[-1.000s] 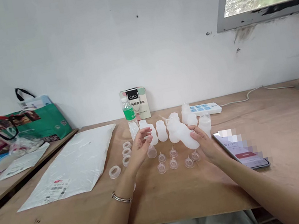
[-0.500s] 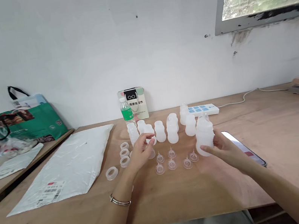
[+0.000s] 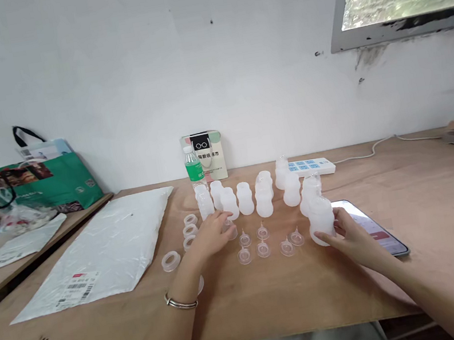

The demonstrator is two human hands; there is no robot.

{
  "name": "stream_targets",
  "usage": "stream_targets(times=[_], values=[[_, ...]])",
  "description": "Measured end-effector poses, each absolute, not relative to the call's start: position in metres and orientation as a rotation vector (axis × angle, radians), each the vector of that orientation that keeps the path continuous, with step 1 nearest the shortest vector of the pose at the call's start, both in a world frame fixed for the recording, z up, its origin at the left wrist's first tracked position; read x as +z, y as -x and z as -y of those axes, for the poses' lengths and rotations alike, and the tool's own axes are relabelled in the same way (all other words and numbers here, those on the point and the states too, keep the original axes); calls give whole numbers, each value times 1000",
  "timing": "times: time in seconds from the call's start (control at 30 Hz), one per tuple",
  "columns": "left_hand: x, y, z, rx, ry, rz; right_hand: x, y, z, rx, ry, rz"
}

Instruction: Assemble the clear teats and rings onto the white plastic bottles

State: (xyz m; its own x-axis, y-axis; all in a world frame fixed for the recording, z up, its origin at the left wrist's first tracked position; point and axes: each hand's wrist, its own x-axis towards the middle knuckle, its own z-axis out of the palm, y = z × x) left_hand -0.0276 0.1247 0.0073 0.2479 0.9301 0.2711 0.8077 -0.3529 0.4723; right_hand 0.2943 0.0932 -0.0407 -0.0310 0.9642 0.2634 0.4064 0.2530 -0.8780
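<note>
My right hand (image 3: 347, 237) is wrapped around a frosted white baby bottle (image 3: 321, 221), which stands upright by the phone with a clear top. Right behind it is a similar white bottle (image 3: 308, 191). My left hand (image 3: 214, 235) reaches over the table with thumb and fingers apart, beside a clear bottle nipple (image 3: 231, 228) that the fingers partly cover; whether they touch it I cannot tell. Several more clear nipples (image 3: 263, 249) lie between my hands. Translucent collar rings (image 3: 171, 261) lie left of my left hand, some partly hidden by my arm. Open white bottles (image 3: 244, 199) stand behind the nipples.
A large white mailing bag (image 3: 105, 248) lies at left. Against the wall stand a green-labelled water bottle (image 3: 194, 167) and a paper bag (image 3: 217, 157). A power strip (image 3: 313, 167) lies behind the bottles, and a phone (image 3: 372, 230) is beside my right hand.
My right hand has set the bottle down slightly nearer and to the right, in front of another bottle. My left hand has lowered toward the nipple. The view has shifted slightly.
</note>
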Motion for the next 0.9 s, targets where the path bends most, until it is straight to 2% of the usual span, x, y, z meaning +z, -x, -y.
stream_targets(times=[0.13, 0.23, 0.33, 0.43, 0.73, 0.9], values=[[5, 26, -125, 745, -2218, -1653, -22, -276, -79, 555, 1282, 1762], [17, 15, -119, 949, -2136, -1636, -10, -260, -73, 373, 1268, 1912], [26, 4, -110, 1222, -1969, -1300, -3, -247, -73, 231, 1249, 2008], [26, 0, -105, 1261, -1885, -1076, -3, -239, -77, 139, 1199, 2030], [23, -2, -101, 1038, -1928, -1000, -4, -229, -77, 418, 1134, 2110], [24, -8, -99, 1001, -1957, -1036, -11, -230, -79, 406, 1161, 2097]])
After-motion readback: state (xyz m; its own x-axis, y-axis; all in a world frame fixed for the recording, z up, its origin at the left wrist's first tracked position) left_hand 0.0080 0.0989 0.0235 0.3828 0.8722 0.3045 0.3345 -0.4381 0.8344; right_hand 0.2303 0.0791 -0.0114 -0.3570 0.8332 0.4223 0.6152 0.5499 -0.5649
